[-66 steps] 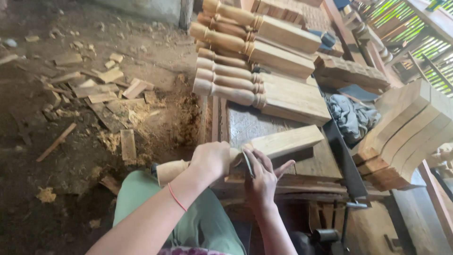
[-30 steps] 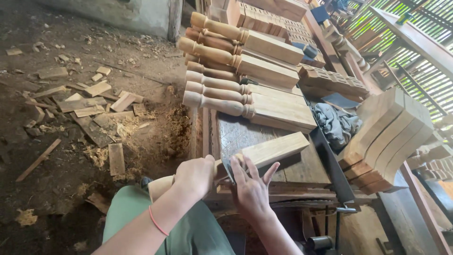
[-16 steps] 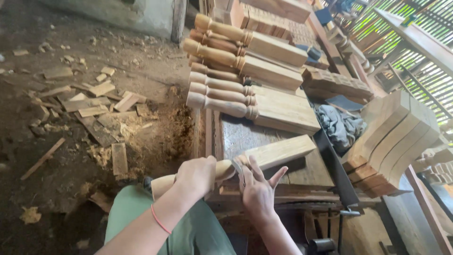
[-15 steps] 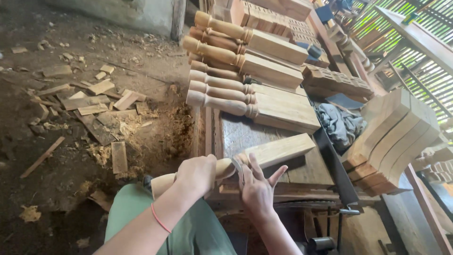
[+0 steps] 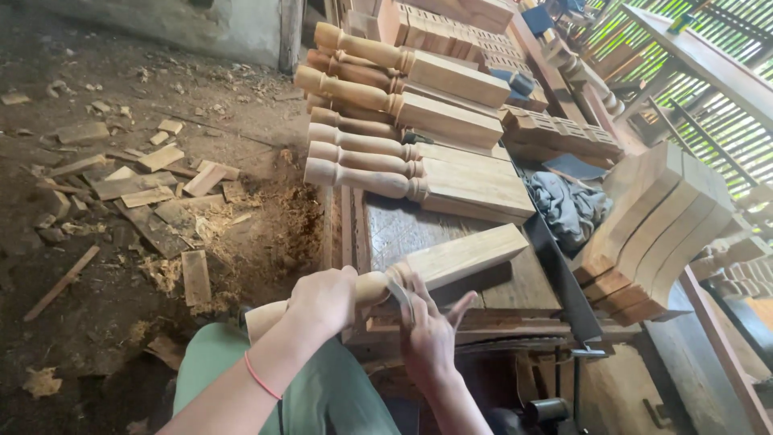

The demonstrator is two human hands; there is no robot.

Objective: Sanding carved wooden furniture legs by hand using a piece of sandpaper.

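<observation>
A turned wooden leg, square at its far end and round at the near end, lies across the front of a workbench. My left hand is closed around its round turned part. My right hand presses a small piece of sandpaper against the leg's rounded neck, fingers partly spread.
Several finished turned legs are stacked at the back of the bench. Curved wooden blocks stand to the right, beside a grey cloth. Wood offcuts and sawdust litter the dirt floor on the left. A slatted wall runs along the upper right.
My hands stay on the leg, the right hand shifting slightly along the neck. The view has moved a little.
</observation>
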